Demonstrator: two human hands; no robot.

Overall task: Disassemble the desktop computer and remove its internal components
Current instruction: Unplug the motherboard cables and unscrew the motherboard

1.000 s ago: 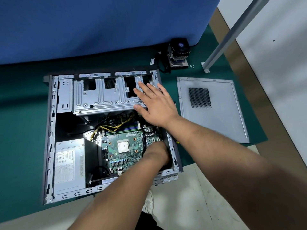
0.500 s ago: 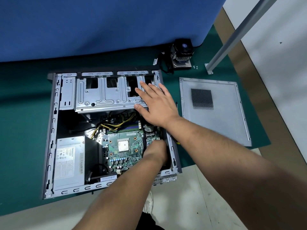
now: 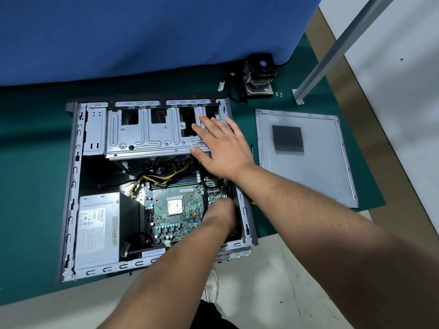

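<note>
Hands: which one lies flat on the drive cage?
The right hand, fingers spread flat on the drive cage. The left hand reaches down by the motherboard.

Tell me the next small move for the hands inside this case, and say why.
Probably work free whatever the left hand is reaching at the motherboard's right edge, while the right hand stays flat on the drive cage to brace the case. The left fingers are hidden, so I cannot tell what they hold.

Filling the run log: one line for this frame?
left hand: inside case, on motherboard, grip hidden | right hand: flat on drive cage | side panel: off
</note>
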